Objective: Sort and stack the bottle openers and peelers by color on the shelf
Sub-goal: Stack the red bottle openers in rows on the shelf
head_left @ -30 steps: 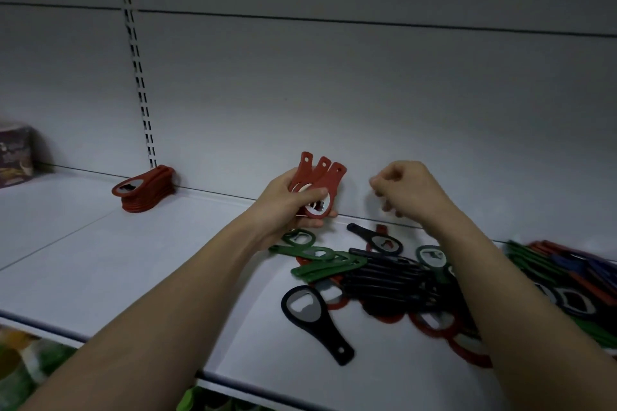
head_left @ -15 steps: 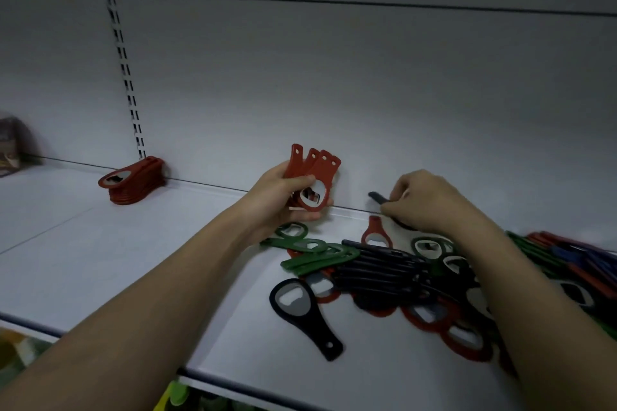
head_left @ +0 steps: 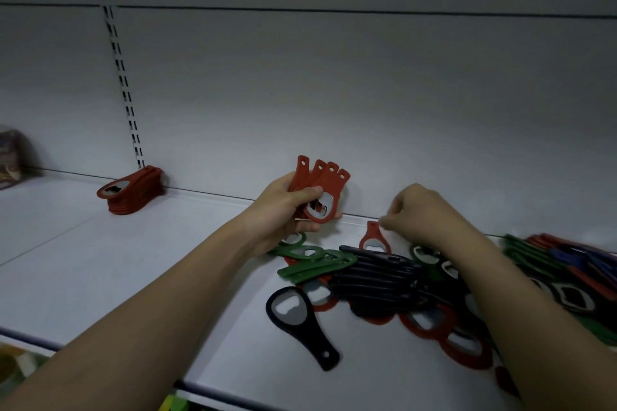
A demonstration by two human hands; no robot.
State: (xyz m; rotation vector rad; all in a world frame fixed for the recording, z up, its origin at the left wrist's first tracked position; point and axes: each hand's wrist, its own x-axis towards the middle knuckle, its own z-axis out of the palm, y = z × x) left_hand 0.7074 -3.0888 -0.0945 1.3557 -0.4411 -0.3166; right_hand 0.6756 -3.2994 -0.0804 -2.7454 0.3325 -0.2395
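My left hand (head_left: 283, 207) grips a fanned bunch of red bottle openers (head_left: 320, 190), held upright near the shelf's back wall. My right hand (head_left: 424, 213) has its fingers curled, and the fingertips pinch the handle tip of a single red opener (head_left: 374, 241) lying on the shelf. Below both hands lies a mixed pile: green openers (head_left: 314, 265), black openers (head_left: 374, 280) and red openers (head_left: 464, 347). One black opener (head_left: 300, 320) lies apart at the front. A stack of red openers (head_left: 130, 192) stands at the back left.
The white shelf (head_left: 100, 270) has bare room on its left half. More green, red and blue tools (head_left: 567, 260) are heaped at the far right. A dark packet (head_left: 10, 157) sits at the far left. An upright slotted rail (head_left: 120, 77) runs up the back wall.
My right hand dropped from mid-air to the pile, moved a black opener aside, and now its fingertips are at the single red opener's handle. The left hand kept its bunch steady.
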